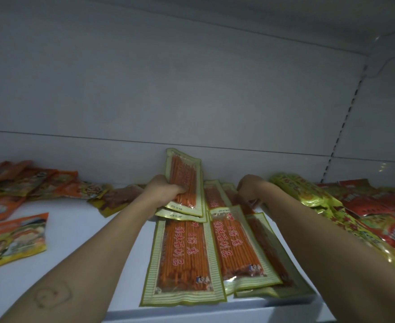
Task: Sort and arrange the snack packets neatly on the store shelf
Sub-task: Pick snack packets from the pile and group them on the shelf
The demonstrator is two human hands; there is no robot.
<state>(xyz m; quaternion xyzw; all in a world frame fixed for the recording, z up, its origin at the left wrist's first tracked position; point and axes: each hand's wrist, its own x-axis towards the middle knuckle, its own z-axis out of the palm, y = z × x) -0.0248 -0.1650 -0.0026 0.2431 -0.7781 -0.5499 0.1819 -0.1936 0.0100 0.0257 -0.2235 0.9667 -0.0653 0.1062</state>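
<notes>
My left hand [162, 193] grips a small stack of long green-edged packets of orange snack sticks [186, 183], lifted and tilted up towards the back wall. More of the same packets [182, 255] lie flat on the white shelf [93, 241] below and to the right, overlapping each other. My right hand [250, 188] reaches down at the far end of those flat packets, fingers bent onto a packet [215, 197] there; whether it grips one is hidden.
Orange-and-yellow snack bags [12, 238] lie scattered at the left, with a row of them [40, 183] along the back. Yellow-green bags [308, 192] and red bags [378, 203] pile up at the right. The shelf's front edge [215, 315] runs below my arms.
</notes>
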